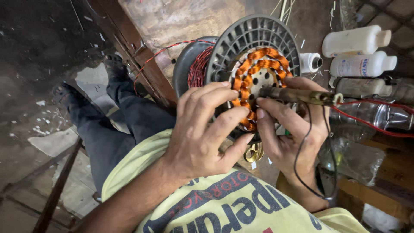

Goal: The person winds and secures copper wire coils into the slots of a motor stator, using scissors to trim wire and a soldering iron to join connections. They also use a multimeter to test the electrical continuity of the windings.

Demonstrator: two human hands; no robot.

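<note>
A grey ribbed round motor housing (241, 41) stands on edge in front of me, with a ring of orange copper coils (248, 75) inside it. My left hand (202, 129) grips the housing's near rim, fingers curled over the coils. In my right hand (289, 129) lies a brass-coloured soldering iron (297, 96), tip pointing left onto the coils. A black cord (302, 168) and red wires (366, 123) trail from the iron. Red winding wire (198, 64) is wrapped behind the housing.
Two white plastic bottles (353, 41) (362, 64) lie at the upper right, with a small white spool (310, 62) beside them and clear plastic bottles (379, 114) below. A wooden post (142, 64) rises on the left. My dark-trousered legs (112, 125) reach to the littered floor.
</note>
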